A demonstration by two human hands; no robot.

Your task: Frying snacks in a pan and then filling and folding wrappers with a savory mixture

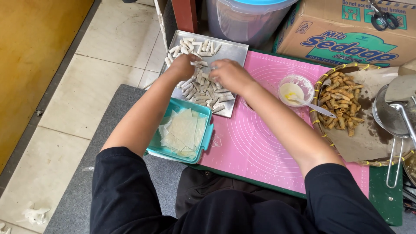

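Uncooked rolls (203, 89) | metal tray (236, 50) | both hands' grip unclear: left hand (184, 66), right hand (229, 74)

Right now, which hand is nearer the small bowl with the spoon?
Right. The right hand is over the metal tray, just left of the small bowl; the left hand is further left over the tray.

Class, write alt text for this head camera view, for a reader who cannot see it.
Seen from above, a person's left hand and right hand reach into a metal tray of small uncooked rolls. Nearby sit a teal container of wrappers, a pink mat and a basket of fried rolls.
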